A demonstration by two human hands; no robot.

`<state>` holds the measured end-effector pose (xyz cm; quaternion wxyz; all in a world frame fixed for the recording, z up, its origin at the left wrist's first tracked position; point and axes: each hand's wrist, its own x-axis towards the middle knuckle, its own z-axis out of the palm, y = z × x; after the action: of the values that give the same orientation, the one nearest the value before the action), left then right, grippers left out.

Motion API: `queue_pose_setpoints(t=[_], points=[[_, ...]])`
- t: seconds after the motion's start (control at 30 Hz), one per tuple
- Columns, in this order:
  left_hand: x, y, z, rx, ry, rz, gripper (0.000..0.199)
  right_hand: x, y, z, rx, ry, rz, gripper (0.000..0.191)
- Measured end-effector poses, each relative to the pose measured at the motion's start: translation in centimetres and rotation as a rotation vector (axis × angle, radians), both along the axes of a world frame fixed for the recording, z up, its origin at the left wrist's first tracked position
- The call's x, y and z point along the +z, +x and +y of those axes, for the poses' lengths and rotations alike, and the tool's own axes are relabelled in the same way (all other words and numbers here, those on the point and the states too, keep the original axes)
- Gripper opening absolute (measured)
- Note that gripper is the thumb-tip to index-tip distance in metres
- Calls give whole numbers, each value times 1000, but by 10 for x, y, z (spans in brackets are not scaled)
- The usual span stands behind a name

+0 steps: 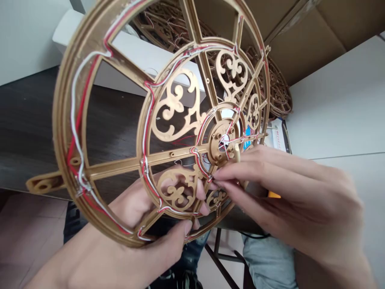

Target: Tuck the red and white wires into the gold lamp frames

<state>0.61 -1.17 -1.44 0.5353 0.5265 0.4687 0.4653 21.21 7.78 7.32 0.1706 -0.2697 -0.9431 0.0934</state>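
Right fingertips meet the wiring just below the hub

The left hand [147, 257] is nearest us, clamped on the near lower rim of the gold frame [117, 165], thumb in front and fingers behind. We see the right hand [285, 196] come in from the right, thumb and forefinger pinched together at the small ring beside the hub [214, 146]; we cannot tell whether a strand lies between them. The frame hangs upright but tilted between both hands, left edge near and right edge far. Being round, it gives us no long axis; the hub is closer to the right hand.

It looks like a spoked wheel with curly panels [176, 105]; red wire [87, 92] and white wire [73, 104] follow its rings.

Beyond, we find a dark table [30, 116], more frames [278, 88] and a cardboard box [313, 40].
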Motion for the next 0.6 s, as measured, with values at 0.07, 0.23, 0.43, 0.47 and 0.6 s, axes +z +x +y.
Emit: queue_pose_setpoints(t=[0.07,0.23,0.43,0.47,0.6], points=[[2,1,-2,24,37,59,26,6,-2,0,5,-8,-59,10],[8,1,0,0,140,162,34,16,-7,-1,-57,12,-131,4],[4,4,-3,76,167,180,50,22,-6,5,6,127,-230,10],[3,6,-4,100,154,165,48,24,-7,6,18,148,-251,11],[-4,10,-5,139,137,152,49,33,-13,10,85,160,-351,22]])
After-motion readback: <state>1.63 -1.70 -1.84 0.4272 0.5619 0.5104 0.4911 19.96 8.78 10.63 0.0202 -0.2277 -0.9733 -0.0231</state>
